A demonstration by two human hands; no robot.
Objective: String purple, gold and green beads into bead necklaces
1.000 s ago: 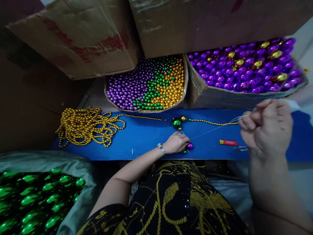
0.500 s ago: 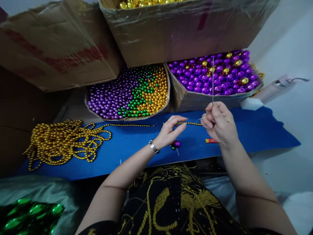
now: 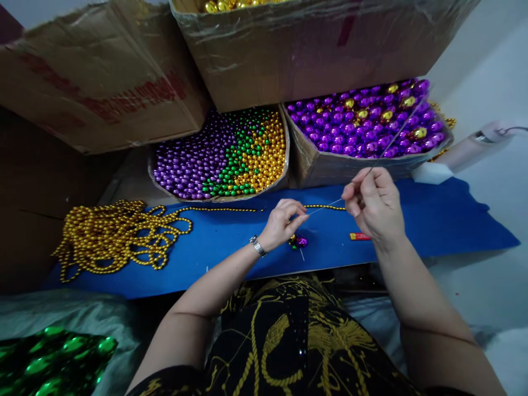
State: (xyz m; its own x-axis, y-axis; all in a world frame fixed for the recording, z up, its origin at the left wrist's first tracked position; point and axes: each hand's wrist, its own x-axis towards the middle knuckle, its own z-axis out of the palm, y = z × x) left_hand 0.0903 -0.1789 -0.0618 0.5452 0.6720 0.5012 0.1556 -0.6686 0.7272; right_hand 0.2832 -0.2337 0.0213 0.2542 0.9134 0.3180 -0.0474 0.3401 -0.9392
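Observation:
My right hand point(image 3: 374, 204) is closed on a long thin needle point(image 3: 396, 133), which slants up to the right over the purple beads. A fine thread point(image 3: 328, 205) runs from its fingers to my left hand point(image 3: 286, 219), whose thumb and fingertips pinch the other end. Behind the hands, a short string of gold beads point(image 3: 317, 207) lies on the blue cloth point(image 3: 231, 242). A small purple and green bead cluster point(image 3: 301, 242) rests just below my left hand. Close to my right wrist is a small red and yellow packet point(image 3: 358, 236).
Tangled gold bead strands point(image 3: 111, 236) lie at left. Behind stand a box of small purple, green and gold beads point(image 3: 218, 159) and a box of large purple beads point(image 3: 363, 121), with cartons point(image 3: 322, 60) above. Shiny green beads point(image 3: 53, 357) are at lower left.
The needle has tilted from upright to slanting right. My left hand's fingers have closed on the thread, which is now stretched between both hands.

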